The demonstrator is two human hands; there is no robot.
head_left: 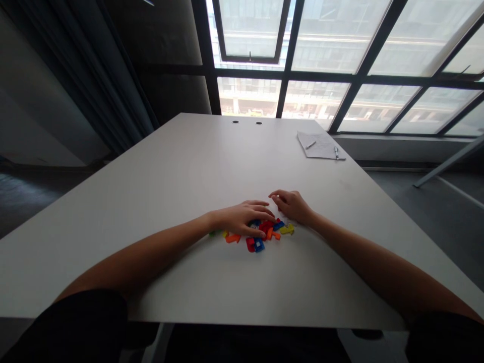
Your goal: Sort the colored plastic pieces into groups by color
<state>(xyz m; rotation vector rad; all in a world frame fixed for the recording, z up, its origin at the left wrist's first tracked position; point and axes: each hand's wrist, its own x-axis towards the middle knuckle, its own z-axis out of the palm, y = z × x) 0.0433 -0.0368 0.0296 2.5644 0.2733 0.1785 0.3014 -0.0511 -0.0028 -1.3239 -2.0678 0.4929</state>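
Observation:
A small heap of bright plastic pieces lies on the white table [242,287], in red, blue, orange, yellow and green. Some have cut-out shapes like letters or digits, too small to read. My left hand [245,218] rests palm down over the heap's left and middle, fingers spread, hiding several pieces. Near its thumb are a red piece [250,245] and a blue piece [259,245] with a hole. My right hand [292,205] is just beyond the heap's right side, fingers loosely bent, with no piece visible in it. A yellow piece [287,229] lies closest to its wrist.
Toward the far right of the table lie paper sheets [321,145], with a pen [310,144] and another pen-like item [336,153] on them. Two round cable holes [235,122] sit near the far edge. Behind stand large windows [321,45]; a dark curtain [86,65] hangs left.

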